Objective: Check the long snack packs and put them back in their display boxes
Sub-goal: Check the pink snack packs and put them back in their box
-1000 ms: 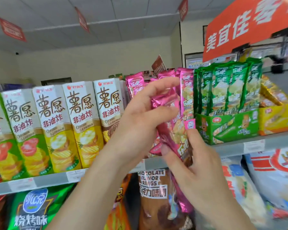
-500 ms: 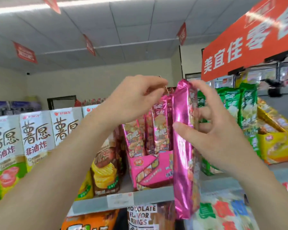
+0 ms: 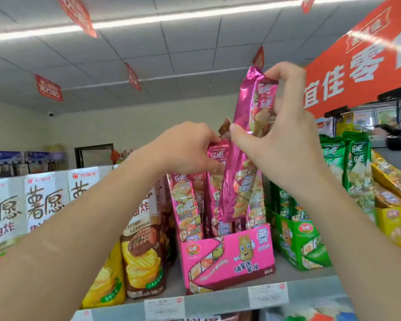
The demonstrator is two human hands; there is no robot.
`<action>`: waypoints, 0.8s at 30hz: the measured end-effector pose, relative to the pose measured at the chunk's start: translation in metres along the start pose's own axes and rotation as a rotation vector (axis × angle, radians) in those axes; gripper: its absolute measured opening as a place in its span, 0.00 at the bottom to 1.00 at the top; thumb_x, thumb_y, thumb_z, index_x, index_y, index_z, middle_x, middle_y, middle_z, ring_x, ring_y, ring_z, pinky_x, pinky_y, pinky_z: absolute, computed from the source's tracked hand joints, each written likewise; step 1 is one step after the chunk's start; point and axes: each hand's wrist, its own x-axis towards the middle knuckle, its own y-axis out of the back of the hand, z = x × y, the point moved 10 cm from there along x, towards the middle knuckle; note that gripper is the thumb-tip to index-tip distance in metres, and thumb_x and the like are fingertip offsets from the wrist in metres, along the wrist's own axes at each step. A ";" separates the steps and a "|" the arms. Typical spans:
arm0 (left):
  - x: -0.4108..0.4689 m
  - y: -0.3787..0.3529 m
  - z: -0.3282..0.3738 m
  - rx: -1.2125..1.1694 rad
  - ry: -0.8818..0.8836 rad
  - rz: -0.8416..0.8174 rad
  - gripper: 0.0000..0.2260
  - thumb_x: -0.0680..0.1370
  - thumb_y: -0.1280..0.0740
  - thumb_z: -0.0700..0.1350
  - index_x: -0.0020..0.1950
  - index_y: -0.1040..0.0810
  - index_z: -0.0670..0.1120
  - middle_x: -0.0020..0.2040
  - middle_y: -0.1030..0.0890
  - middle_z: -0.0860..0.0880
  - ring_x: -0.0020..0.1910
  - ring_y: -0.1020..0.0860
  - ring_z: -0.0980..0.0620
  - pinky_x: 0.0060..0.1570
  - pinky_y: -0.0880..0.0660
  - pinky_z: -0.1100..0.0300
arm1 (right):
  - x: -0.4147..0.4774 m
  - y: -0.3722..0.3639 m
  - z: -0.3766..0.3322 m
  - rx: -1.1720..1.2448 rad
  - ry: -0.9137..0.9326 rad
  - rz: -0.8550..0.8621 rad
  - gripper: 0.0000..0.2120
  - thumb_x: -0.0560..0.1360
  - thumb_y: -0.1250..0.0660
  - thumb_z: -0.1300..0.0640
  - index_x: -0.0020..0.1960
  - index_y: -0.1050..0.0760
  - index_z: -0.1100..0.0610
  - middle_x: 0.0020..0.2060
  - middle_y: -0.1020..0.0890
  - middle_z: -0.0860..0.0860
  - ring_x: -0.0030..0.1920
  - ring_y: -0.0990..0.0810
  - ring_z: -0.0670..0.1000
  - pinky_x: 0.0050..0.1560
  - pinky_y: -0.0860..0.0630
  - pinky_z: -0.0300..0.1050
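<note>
My right hand (image 3: 285,137) grips a long pink snack pack (image 3: 240,158) near its top and holds it upright, slightly tilted. The pack's lower end hangs just above the pink display box (image 3: 227,258) on the shelf. My left hand (image 3: 185,150) pinches the top of another pink pack (image 3: 215,158) that stands inside that box. Several more pink packs (image 3: 185,205) stand upright in the box, partly hidden by the held pack.
Left of the pink box stand tall chip cartons (image 3: 141,246) in white, brown and yellow. To the right are a green display box (image 3: 299,246) with green packs and a yellow one (image 3: 396,228). The grey shelf edge (image 3: 218,300) carries price tags; a red sign (image 3: 361,59) hangs above.
My right hand has lifted the pink pack higher and over the pink box. My left hand has dropped to the top of a pack in the box. The view tilted upward.
</note>
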 end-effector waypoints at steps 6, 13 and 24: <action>0.004 -0.009 -0.001 0.127 0.029 0.039 0.15 0.72 0.32 0.49 0.31 0.36 0.49 0.29 0.31 0.54 0.32 0.30 0.46 0.34 0.33 0.59 | -0.011 -0.037 0.001 -0.210 0.059 -0.129 0.31 0.65 0.26 0.47 0.60 0.40 0.47 0.35 0.24 0.44 0.36 0.22 0.56 0.36 0.26 0.50; 0.000 -0.037 -0.003 -0.122 -0.038 -0.428 0.07 0.74 0.29 0.42 0.51 0.21 0.47 0.39 0.20 0.53 0.37 0.23 0.55 0.39 0.27 0.57 | -0.037 -0.068 0.031 -0.456 0.105 -0.325 0.22 0.67 0.33 0.35 0.47 0.37 0.49 0.54 0.29 0.47 0.61 0.33 0.53 0.53 0.32 0.52; 0.027 -0.035 -0.015 -0.093 0.014 -0.099 0.09 0.74 0.27 0.53 0.50 0.16 0.50 0.50 0.17 0.52 0.48 0.23 0.52 0.49 0.28 0.59 | -0.011 -0.088 0.039 -0.605 0.072 -0.537 0.15 0.72 0.37 0.39 0.55 0.30 0.45 0.34 0.28 0.43 0.42 0.25 0.53 0.39 0.35 0.45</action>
